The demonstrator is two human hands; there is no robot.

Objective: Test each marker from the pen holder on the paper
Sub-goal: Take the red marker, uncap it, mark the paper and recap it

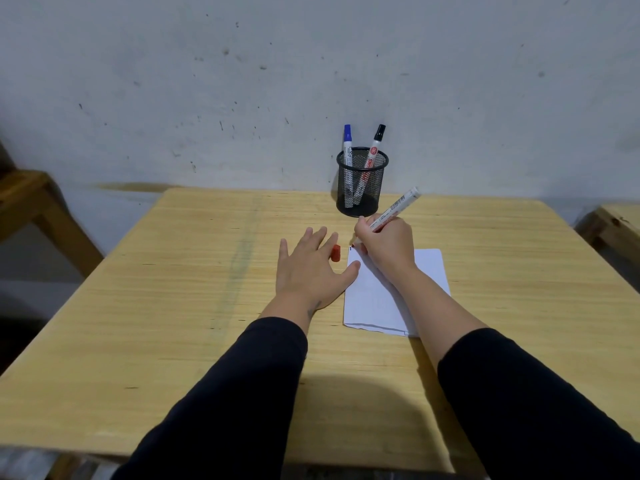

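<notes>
Light wooden table with visible grain, a faint greenish streak running front to back left of centre, and a dark shadow patch near the front edge. Behind the far edge, a grey-white wall, scuffed and speckled with dark marks. Wooden furniture stands off the far left corner, and another wooden piece shows off the far right corner, cut by the frame.

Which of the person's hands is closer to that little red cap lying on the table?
Left. The left hand lies flat with its fingers right beside the red cap; the right hand, holding a marker, is just past it over the paper.
</notes>
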